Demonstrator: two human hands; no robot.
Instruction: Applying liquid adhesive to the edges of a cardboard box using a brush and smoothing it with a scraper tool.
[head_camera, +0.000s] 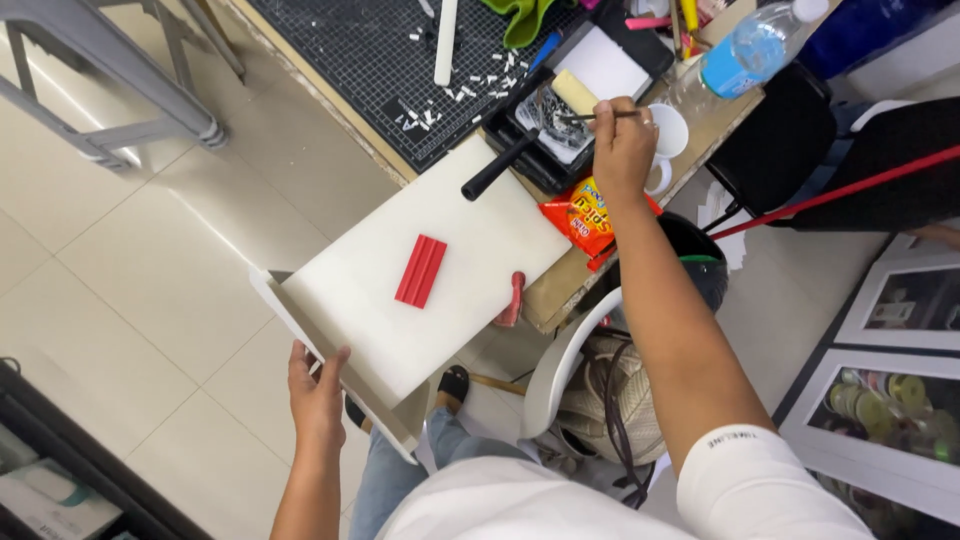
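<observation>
Over a tiled floor, a white board (420, 290) is gripped at lower left by the left hand (316, 395), while a thin brush (598, 116) is pinched in the fingers of the right hand (622, 150) at upper centre.

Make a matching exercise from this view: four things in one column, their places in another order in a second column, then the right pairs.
Things:
1. red ribbed block
2. thin brush
3. white board
4. water bottle

Places:
A. pinched in the right hand, over the black paint tray
B. lying on the white board
C. lying at the table's far corner
D. held at its near edge by the left hand

Pairs: 1-B, 2-A, 3-D, 4-C
</observation>
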